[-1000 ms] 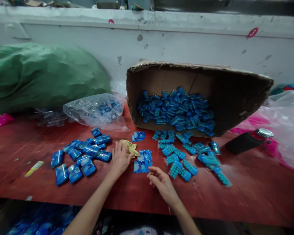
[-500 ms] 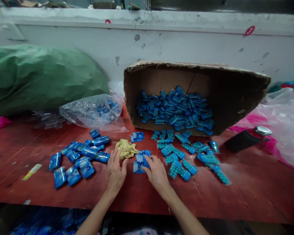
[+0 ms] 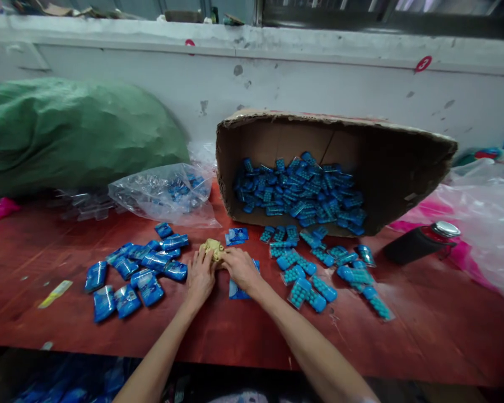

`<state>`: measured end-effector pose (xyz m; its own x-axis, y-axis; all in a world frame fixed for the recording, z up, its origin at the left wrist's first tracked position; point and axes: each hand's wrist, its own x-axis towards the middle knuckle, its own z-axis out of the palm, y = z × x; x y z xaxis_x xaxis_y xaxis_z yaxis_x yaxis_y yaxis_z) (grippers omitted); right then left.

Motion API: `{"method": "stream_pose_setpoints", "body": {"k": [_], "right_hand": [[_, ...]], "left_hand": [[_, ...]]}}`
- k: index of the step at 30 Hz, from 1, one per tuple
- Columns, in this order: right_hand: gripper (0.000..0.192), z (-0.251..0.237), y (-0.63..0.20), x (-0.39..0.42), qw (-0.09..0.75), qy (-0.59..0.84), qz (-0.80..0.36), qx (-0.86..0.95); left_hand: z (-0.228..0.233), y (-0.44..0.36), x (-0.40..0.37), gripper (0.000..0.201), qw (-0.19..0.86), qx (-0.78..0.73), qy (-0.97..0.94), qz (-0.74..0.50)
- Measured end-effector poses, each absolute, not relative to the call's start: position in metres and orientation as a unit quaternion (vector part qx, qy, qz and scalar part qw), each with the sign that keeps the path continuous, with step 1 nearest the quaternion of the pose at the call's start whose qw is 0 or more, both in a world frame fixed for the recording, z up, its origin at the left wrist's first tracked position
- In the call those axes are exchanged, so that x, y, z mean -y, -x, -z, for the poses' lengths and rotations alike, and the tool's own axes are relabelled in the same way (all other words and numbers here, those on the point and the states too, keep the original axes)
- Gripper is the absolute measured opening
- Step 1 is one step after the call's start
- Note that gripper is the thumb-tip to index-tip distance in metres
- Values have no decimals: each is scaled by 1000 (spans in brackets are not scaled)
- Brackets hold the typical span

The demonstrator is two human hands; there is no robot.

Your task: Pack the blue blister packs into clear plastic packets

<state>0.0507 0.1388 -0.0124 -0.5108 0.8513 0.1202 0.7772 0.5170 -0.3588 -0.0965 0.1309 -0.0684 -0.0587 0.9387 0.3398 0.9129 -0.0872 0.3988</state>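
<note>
Lower centre, elbow room is given by red table [image 3: 231, 336] up to its front edge. Mid-frame, yellow cloth [image 3: 212, 246] is touched by left hand [image 3: 200, 280] and right hand [image 3: 240, 270]; whether it's gripped can't be told. Centre left, blue packs [image 3: 154, 261] seem finished; centre right, bead packs [image 3: 322, 256] seemingly unprocessed, more held in box [image 3: 399, 173] beyond.

Packets [image 3: 150, 287] left of cloth [image 3: 213, 246]; pellet packs [image 3: 300, 291] right, before carton [image 3: 403, 179].

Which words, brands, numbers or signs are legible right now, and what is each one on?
"3": on the right-hand red sign on the wall.
Left-hand red sign: too blurred to read.
Blue packets and blue cards: printing too small and blurred to read.
</note>
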Motion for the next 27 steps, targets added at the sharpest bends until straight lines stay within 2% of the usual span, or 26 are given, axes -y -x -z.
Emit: {"method": "stream_pose_setpoints", "body": {"k": [3, 8, 10, 14, 16, 23, 27], "right_hand": [[30, 18, -83, -113, 145, 495, -115, 849], [17, 46, -103, -83, 136, 558, -95, 813], [19, 52, -101, -80, 151, 566, -87, 806], [15, 52, -97, -83, 163, 580, -92, 793], [16, 50, -97, -84, 167, 589, -98, 784], [14, 49, -96, -84, 189, 603, -98, 769], [16, 39, -101, -79, 254, 600, -114, 750]], "left_hand": [[67, 90, -118, 37, 28, -673, -662, -328], [54, 73, -84, 35, 89, -649, -633, -413], [49, 65, -70, 34, 158, -648, -600, -441], [44, 50, -51, 33, 367, -643, -470, -480], [42, 45, -49, 30, 422, -630, -432, -488], [40, 43, -55, 28, 431, -626, -413, -502], [38, 38, -54, 52, 461, -650, -327, -507]]}}
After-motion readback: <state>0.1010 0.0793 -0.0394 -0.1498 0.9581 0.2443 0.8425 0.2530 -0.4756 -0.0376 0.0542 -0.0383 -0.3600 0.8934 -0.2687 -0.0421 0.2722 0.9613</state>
